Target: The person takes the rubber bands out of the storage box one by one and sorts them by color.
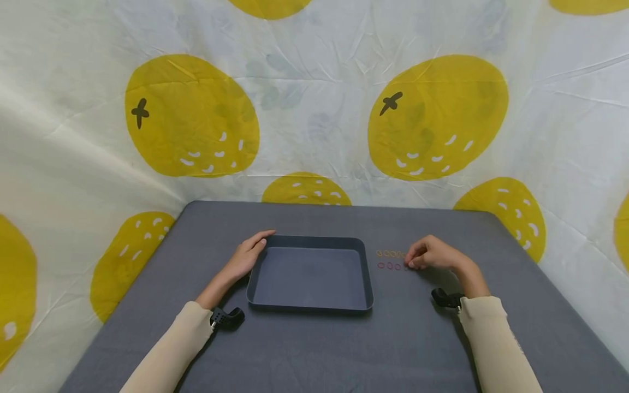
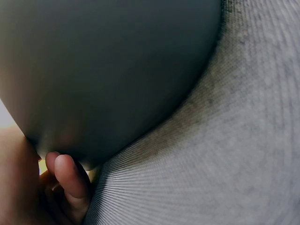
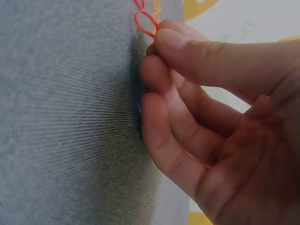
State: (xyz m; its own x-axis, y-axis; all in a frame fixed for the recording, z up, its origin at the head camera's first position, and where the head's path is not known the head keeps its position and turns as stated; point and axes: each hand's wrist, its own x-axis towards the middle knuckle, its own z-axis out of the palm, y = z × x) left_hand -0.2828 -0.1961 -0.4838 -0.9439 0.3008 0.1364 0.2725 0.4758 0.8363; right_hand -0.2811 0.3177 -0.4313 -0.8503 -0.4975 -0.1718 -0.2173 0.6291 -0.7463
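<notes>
A dark, shallow rectangular baking tray (image 1: pixel 309 308) lies on the table, nothing inside it. My left hand (image 1: pixel 245 257) holds its far left corner, thumb on the rim and fingers reaching round the outside. In the left wrist view, curled fingertips (image 2: pixel 68 171) show beside the tray's wall (image 2: pixel 126 84). To the right of the tray, my right hand (image 1: pixel 432 254) pinches a thin red rubber band (image 3: pixel 136 21) between thumb and forefinger, close over the cloth. It is at the right end of a row of small red rubber bands (image 1: pixel 390 262).
A row of small orange-yellow rubber bands (image 1: pixel 386 251) lies just behind the red ones. Grey cloth (image 1: pixel 314 349) covers the table. A white curtain (image 1: pixel 314 98) with big yellow fruit prints hangs behind and at both sides.
</notes>
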